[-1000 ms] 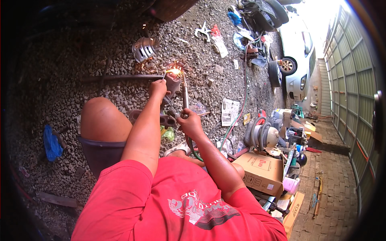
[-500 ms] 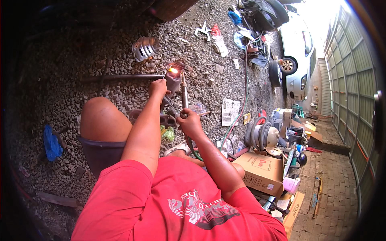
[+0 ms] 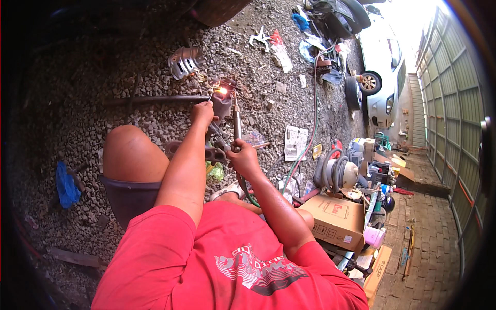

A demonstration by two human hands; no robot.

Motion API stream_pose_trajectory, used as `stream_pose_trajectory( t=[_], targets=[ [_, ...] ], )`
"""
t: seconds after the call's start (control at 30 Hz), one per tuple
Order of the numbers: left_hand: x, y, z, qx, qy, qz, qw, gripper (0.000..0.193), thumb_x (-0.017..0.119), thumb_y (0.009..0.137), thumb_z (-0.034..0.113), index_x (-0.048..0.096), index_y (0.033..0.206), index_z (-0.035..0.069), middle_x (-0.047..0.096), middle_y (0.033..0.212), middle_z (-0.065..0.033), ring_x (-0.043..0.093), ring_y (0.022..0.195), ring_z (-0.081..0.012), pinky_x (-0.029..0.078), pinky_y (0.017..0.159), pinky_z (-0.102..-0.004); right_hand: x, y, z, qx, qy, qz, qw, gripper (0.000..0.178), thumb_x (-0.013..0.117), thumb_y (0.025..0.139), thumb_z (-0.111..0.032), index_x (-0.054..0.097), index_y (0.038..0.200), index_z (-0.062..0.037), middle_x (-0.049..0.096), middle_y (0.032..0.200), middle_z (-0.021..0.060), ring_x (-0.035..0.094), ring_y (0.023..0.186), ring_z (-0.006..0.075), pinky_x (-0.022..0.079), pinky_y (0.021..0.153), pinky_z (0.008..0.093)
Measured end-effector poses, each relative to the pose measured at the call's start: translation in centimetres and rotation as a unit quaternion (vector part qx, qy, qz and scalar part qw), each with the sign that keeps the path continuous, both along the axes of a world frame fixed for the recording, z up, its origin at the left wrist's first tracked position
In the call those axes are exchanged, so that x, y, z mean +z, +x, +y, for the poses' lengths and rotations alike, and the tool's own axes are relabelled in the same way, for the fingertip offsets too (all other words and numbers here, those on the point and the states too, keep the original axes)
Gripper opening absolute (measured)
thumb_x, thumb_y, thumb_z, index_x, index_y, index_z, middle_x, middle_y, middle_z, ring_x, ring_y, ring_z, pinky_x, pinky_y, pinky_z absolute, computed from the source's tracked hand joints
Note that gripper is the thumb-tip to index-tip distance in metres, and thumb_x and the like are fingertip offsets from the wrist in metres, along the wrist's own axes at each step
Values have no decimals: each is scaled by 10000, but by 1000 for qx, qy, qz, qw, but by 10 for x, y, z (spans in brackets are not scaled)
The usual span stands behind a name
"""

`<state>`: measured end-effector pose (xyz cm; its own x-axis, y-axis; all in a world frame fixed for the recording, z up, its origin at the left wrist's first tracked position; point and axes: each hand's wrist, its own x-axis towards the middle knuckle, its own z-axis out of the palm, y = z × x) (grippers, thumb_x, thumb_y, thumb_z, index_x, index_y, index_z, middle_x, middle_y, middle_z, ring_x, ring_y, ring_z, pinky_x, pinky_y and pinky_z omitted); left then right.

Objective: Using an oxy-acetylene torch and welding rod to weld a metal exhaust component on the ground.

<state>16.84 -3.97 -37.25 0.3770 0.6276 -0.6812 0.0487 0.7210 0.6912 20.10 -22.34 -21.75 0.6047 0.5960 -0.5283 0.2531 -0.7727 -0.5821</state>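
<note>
Left hand (image 3: 202, 110) pinches a thin filler rod (image 3: 211, 95), tip at the glowing joint (image 3: 222, 91) on the dark pipe (image 3: 155, 99). Right hand (image 3: 243, 155) clenched round the torch (image 3: 236, 121), aimed at the joint from just behind, keeping fingers off the heat.

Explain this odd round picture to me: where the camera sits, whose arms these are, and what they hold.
The camera is worn on a person's head and looks down, so the picture bends at its rim. The arms are that person's own. The left hand holds a thin rod to a glowing spot at the end of a dark pipe. The right hand grips a torch aimed at that spot. All this lies on gravel ground. A cardboard box, tools and a white car are on the right.
</note>
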Motion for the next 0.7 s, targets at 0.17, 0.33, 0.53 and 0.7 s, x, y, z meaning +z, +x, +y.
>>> stream_pose_trajectory(
  t=[0.17,0.33,0.53,0.7],
  targets=[
    [-10,4,1,12,1,-3,1000,382,632,1093,274,784,1275,-25,815,1116,-161,808,711,-283,646,611,-385,4,-3,3,-2,12,4,1000,199,806,951,-82,680,1068,18,687,803,48,692,610,138,569,523,309],
    [-16,5,3,16,-2,3,1000,383,634,1091,275,785,1278,-24,818,1128,-165,810,714,-283,651,614,-389,12,-9,8,-7,16,19,1000,199,805,946,-81,678,1062,18,686,794,47,693,611,136,566,526,304],
    [-7,4,2,7,-1,2,1000,379,638,1088,265,785,1280,-28,813,1096,-153,809,724,-279,665,620,-386,11,-9,7,-6,20,13,1000,204,805,947,-88,675,1064,16,686,789,46,691,606,135,567,526,304],
    [-6,5,3,18,-10,3,1000,379,636,1087,268,787,1276,-24,799,1042,-138,797,701,-272,657,603,-374,8,-7,7,-6,22,14,1000,203,805,953,-93,676,1067,15,684,779,44,690,594,135,560,521,303]
  ],
)
